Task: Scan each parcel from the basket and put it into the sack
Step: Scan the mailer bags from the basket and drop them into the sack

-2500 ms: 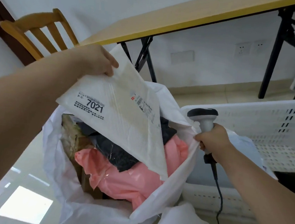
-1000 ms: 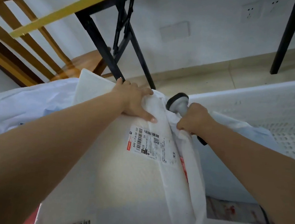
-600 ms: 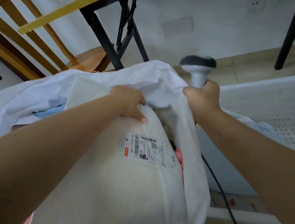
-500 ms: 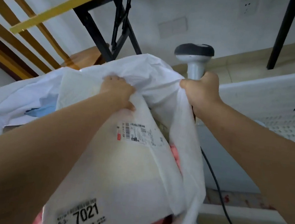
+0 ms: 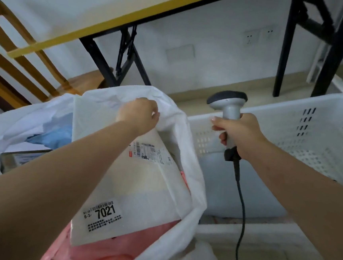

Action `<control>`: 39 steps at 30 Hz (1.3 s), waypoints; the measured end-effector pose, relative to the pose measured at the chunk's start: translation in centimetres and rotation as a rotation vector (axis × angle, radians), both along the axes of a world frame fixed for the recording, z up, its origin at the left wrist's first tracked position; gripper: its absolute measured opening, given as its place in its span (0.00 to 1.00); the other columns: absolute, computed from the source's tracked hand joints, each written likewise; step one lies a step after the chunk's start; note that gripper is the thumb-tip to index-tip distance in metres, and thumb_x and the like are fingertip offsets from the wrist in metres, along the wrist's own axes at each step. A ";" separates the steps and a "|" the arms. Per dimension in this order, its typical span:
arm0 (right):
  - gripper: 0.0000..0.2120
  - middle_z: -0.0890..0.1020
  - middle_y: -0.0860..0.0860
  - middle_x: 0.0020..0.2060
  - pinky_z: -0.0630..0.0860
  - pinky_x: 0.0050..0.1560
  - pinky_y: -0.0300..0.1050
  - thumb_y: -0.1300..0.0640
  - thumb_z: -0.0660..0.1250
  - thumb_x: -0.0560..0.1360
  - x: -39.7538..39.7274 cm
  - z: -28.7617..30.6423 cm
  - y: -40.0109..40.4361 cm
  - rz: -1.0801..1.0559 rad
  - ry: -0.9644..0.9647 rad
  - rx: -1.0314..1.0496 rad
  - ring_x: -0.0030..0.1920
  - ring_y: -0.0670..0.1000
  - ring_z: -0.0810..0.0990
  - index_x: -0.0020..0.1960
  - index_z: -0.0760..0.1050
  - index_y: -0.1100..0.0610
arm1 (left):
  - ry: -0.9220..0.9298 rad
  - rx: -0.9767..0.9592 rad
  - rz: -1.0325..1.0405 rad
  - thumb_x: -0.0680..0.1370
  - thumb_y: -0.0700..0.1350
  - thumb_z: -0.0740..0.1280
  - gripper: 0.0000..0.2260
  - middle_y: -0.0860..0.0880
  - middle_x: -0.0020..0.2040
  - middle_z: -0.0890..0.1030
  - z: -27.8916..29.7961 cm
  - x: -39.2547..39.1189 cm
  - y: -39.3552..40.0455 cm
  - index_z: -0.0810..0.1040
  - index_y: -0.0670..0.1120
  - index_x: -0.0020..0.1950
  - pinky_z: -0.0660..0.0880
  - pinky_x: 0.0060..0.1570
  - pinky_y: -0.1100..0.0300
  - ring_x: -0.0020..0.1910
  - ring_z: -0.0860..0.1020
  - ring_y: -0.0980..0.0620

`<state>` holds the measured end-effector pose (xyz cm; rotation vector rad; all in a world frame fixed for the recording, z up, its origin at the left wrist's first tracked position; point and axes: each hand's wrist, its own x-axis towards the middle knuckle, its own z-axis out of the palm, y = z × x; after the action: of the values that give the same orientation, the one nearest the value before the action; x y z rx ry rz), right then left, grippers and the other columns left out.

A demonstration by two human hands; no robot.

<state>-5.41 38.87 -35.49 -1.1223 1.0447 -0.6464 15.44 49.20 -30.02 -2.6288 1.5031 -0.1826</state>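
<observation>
A flat white parcel (image 5: 140, 189) with a "7021" label lies inside the open white sack (image 5: 186, 230), on top of a pink parcel (image 5: 114, 249). My left hand (image 5: 139, 114) grips the far rim of the sack above the parcel. My right hand (image 5: 241, 129) holds a grey barcode scanner (image 5: 228, 102) upright by its handle, over the near wall of the white plastic basket (image 5: 303, 129). The scanner's black cable hangs down in front of the basket.
A blue parcel (image 5: 52, 136) and a brown box (image 5: 19, 158) sit in the sack's left side. A folding table with black legs (image 5: 130, 49) stands behind, with a wooden chair (image 5: 17, 58) at the left and a wall with sockets beyond.
My right hand has let go of the sack's rim and moved right with the scanner over the basket. My left hand shifted from the parcel's top edge to the sack's far rim.
</observation>
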 end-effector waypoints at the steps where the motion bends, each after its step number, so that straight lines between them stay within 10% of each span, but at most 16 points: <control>1: 0.15 0.85 0.59 0.43 0.75 0.30 0.43 0.57 0.76 0.72 -1.4 0.1 -0.2 -0.018 -0.001 0.007 0.26 0.48 0.74 0.51 0.77 0.65 | 0.003 -0.090 -0.026 0.81 0.51 0.60 0.13 0.47 0.58 0.79 0.8 -1.2 -0.3 0.78 0.49 0.61 0.76 0.52 0.50 0.55 0.78 0.44; 7: 0.08 0.80 0.60 0.37 0.70 0.23 0.38 0.62 0.72 0.75 -10.2 -1.3 -1.5 -0.105 -0.005 0.087 0.22 0.48 0.71 0.46 0.74 0.65 | 0.150 -0.311 -0.237 0.80 0.48 0.60 0.11 0.47 0.56 0.80 1.5 -11.1 -4.8 0.79 0.49 0.59 0.76 0.52 0.50 0.54 0.78 0.42; 18: 0.07 0.79 0.58 0.31 0.67 0.28 0.42 0.63 0.69 0.77 -16.0 -9.7 -7.7 -0.129 0.181 0.288 0.26 0.50 0.69 0.49 0.74 0.67 | 0.596 0.213 -0.091 0.79 0.51 0.67 0.24 0.40 0.70 0.71 -18.4 -18.6 -10.9 0.68 0.43 0.72 0.67 0.64 0.55 0.68 0.70 0.42; 25: 0.09 0.79 0.56 0.22 0.64 0.21 0.32 0.61 0.70 0.77 -15.7 -15.2 -11.6 -0.039 0.232 0.461 0.18 0.47 0.68 0.53 0.73 0.64 | 0.510 0.646 -0.195 0.72 0.57 0.74 0.41 0.42 0.73 0.63 -31.7 -16.3 -10.5 0.58 0.49 0.79 0.68 0.68 0.44 0.71 0.65 0.40; 32: 0.08 0.77 0.58 0.36 0.65 0.22 0.32 0.59 0.66 0.80 -14.1 -18.0 -12.5 0.077 0.238 0.597 0.28 0.46 0.65 0.43 0.71 0.59 | 0.303 0.733 -0.228 0.71 0.66 0.70 0.56 0.41 0.79 0.35 -38.5 -17.2 -9.1 0.30 0.50 0.78 0.65 0.64 0.30 0.77 0.45 0.32; 36: 0.06 0.77 0.58 0.36 0.66 0.22 0.31 0.59 0.66 0.79 -13.2 -19.1 -12.6 0.095 0.267 0.627 0.28 0.46 0.65 0.46 0.72 0.60 | 0.236 0.602 -0.300 0.72 0.57 0.74 0.50 0.32 0.78 0.48 -39.5 -17.5 -9.7 0.43 0.45 0.80 0.72 0.62 0.35 0.73 0.59 0.27; 39: 0.06 0.77 0.58 0.35 0.65 0.21 0.30 0.59 0.66 0.80 -12.9 -18.7 -12.4 0.082 0.273 0.605 0.28 0.47 0.64 0.46 0.72 0.60 | 0.524 0.536 -0.194 0.80 0.45 0.65 0.31 0.38 0.78 0.57 -37.8 -16.8 -10.5 0.55 0.48 0.80 0.66 0.69 0.43 0.73 0.64 0.35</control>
<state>-18.31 26.49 -54.20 -0.7219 1.3061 -0.0869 -1.36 38.70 -67.82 -2.1790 1.6414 0.8340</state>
